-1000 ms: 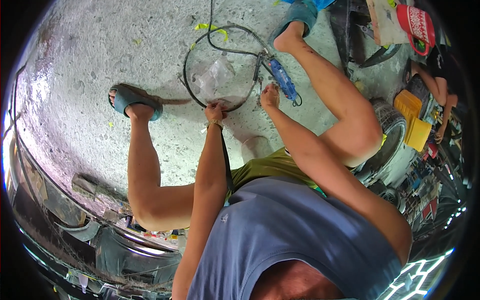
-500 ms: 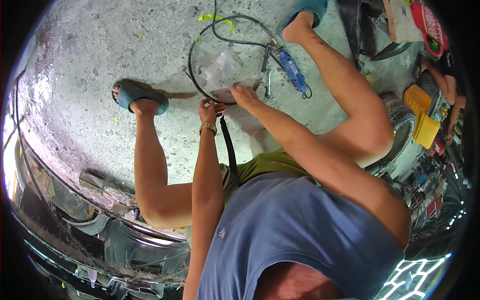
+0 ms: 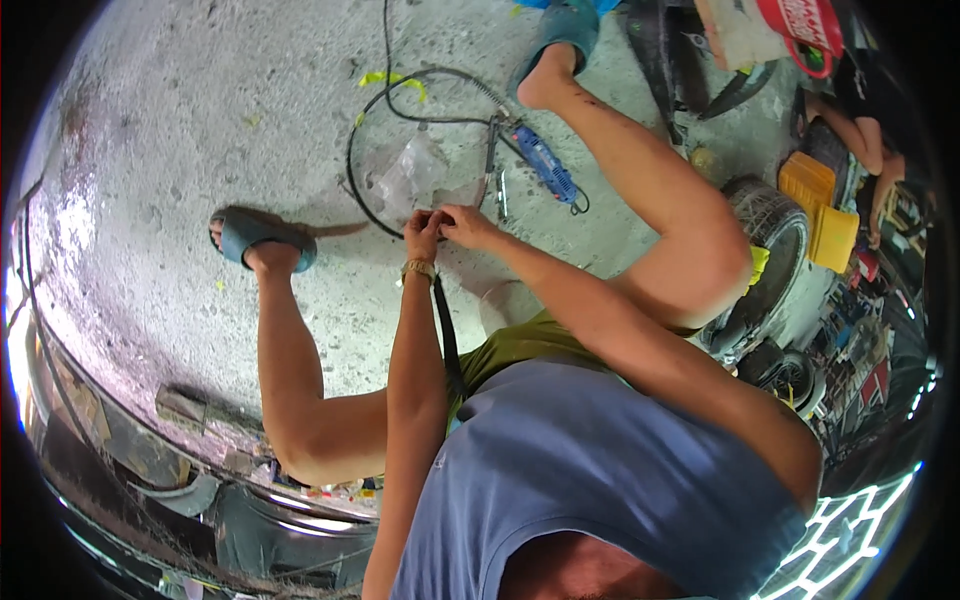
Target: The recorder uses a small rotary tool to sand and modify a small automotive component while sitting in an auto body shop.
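My left hand (image 3: 422, 238), with a gold-coloured watch on its wrist, is closed in a pinch. Fingertip to fingertip with it, my right hand (image 3: 468, 228) is closed as well. Whatever lies between the fingers is too small or hidden to make out. Just beyond them a black flexible shaft (image 3: 352, 165) loops on the concrete floor, partly covered by my hands. The shaft reaches to a blue rotary tool (image 3: 543, 160). A clear plastic bag (image 3: 415, 165) lies inside the loop. From my left wrist a black strap (image 3: 447, 330) runs down toward my shorts.
A wrench-like metal tool (image 3: 503, 195) lies right of the loop. Yellow-green tape scraps (image 3: 395, 82) are on the far floor. At right stand a tyre (image 3: 775, 250) and yellow plastic trays (image 3: 820, 210), with another person's arm (image 3: 855, 135) beyond. Dark car parts (image 3: 270, 520) fill the lower left.
My right hand has come back toward me and now meets the left hand's fingertips. The left fingers, more spread before, have closed. The view has shifted slightly.
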`<state>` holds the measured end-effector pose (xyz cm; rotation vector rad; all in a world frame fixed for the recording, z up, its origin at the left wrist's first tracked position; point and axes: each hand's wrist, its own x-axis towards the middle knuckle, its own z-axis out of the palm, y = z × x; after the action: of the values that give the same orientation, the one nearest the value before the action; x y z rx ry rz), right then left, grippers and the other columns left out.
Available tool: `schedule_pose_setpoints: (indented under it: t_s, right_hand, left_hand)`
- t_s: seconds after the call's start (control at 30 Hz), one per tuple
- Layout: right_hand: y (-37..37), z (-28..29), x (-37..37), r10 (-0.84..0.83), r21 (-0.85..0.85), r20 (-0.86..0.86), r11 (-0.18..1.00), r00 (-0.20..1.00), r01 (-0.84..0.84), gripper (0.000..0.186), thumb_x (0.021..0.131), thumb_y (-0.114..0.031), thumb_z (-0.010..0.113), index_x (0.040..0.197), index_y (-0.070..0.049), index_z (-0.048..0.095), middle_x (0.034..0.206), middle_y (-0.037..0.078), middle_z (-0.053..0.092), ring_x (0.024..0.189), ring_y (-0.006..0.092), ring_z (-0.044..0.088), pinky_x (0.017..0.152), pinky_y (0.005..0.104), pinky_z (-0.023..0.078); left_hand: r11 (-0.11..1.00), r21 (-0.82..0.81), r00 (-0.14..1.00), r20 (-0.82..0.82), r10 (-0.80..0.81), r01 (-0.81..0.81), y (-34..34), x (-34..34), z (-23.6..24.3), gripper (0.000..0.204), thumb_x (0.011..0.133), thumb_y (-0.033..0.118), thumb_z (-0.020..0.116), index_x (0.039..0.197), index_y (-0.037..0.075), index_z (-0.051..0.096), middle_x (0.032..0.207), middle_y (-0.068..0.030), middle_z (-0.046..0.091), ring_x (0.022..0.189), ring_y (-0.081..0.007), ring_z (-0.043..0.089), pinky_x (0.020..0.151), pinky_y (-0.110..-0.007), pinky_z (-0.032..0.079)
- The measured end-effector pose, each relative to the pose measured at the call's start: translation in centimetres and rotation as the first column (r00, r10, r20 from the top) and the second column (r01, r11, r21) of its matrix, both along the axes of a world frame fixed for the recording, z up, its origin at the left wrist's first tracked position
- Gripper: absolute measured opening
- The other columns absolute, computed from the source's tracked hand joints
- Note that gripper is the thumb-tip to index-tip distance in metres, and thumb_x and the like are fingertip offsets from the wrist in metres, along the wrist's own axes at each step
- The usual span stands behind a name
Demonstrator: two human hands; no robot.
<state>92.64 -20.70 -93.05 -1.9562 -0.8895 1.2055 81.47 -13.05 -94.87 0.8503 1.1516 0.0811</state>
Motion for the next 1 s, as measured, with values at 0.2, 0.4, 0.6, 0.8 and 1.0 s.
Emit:
schedule_pose_setpoints:
  t_s: [0.2, 0.4, 0.6, 0.8, 1.0]
  right_hand:
    - [0.8, 3.0, 0.7, -0.263, -0.352, -0.656, 0.936, 0.708, 0.022, 0.026, 0.093, -0.027, 0.049, 0.083, -0.006, 0.058, 0.060, -0.002, 0.050, 0.051, 0.0067, 0.047, 0.047, 0.0249, 0.039]
    - [1.6, 4.6, 1.0, -0.549, -0.513, -0.790, 0.836, 0.274, 0.198, 0.027, 0.091, -0.030, 0.052, 0.069, -0.014, 0.049, 0.057, -0.007, 0.040, 0.046, 0.0043, 0.033, 0.043, 0.0221, 0.025]
    - [1.6, 5.2, 0.5, -0.545, -0.495, -0.750, 0.839, 0.375, 0.228, 0.026, 0.093, -0.029, 0.053, 0.069, -0.017, 0.050, 0.058, -0.009, 0.036, 0.049, 0.0042, 0.030, 0.047, 0.0221, 0.026]
    - [0.4, 5.7, -1.4, -0.317, -0.315, -0.707, 0.941, 0.632, 0.121, 0.031, 0.090, -0.035, 0.057, 0.071, -0.011, 0.051, 0.064, -0.007, 0.043, 0.053, 0.0040, 0.036, 0.048, 0.0213, 0.031]
    - [0.1, 4.3, 0.2, -0.367, -0.307, -0.496, 0.922, 0.787, 0.237, 0.024, 0.089, -0.031, 0.059, 0.082, -0.008, 0.057, 0.067, -0.006, 0.045, 0.055, 0.0038, 0.038, 0.048, 0.0220, 0.032]
  left_hand:
    - [0.960, -0.184, 0.974, -0.124, 0.189, -0.210, 1.4, -0.3, 2.0, 0.017, 0.084, 0.021, 0.070, 0.078, 0.010, 0.058, 0.068, 0.0014, 0.058, 0.059, -0.0099, 0.056, 0.050, -0.022, 0.044]
    - [0.834, -0.511, 0.961, 0.053, 0.272, -0.208, 1.4, -0.3, 4.1, 0.020, 0.094, 0.029, 0.054, 0.091, 0.011, 0.062, 0.080, 0.0010, 0.063, 0.073, -0.0138, 0.062, 0.065, -0.027, 0.049]
    - [0.761, -0.586, 0.902, 0.114, 0.417, -0.277, 0.8, -0.2, 3.0, 0.020, 0.095, 0.025, 0.049, 0.091, 0.011, 0.062, 0.081, -0.0014, 0.065, 0.074, -0.0167, 0.062, 0.067, -0.031, 0.049]
    - [0.844, -0.342, 0.908, -0.076, 0.413, -0.412, 4.1, -4.8, 0.4, 0.020, 0.092, 0.023, 0.055, 0.087, 0.005, 0.060, 0.056, 0.0042, 0.044, 0.047, -0.0088, 0.041, 0.044, -0.025, 0.033]
    - [0.861, -0.389, 0.933, 0.011, 0.361, -0.328, 5.0, -1.6, 4.1, 0.022, 0.087, 0.026, 0.065, 0.091, 0.004, 0.064, 0.054, 0.0088, 0.035, 0.043, -0.0027, 0.026, 0.040, -0.021, 0.019]
